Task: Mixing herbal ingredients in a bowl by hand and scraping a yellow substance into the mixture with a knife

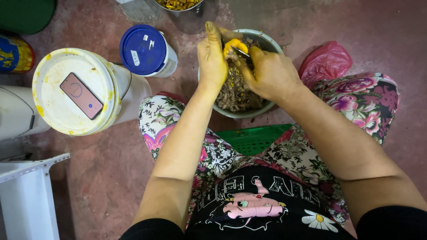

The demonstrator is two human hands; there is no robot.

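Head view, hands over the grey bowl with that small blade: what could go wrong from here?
1. The thin metal blade in the right hand works right against the left hand holding the yellow piece; a slip might nick the fingers.
2. Scraps could drop past the round grey bowl onto the reddish floor.
3. The pink phone lies on the yellow-stained white bucket lid; a knock might tip it off.

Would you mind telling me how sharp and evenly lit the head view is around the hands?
Head view: left hand, right hand and yellow piece are fairly sharp under soft, even light; the bowl interior is shadowed; edges bend slightly from the wide lens.
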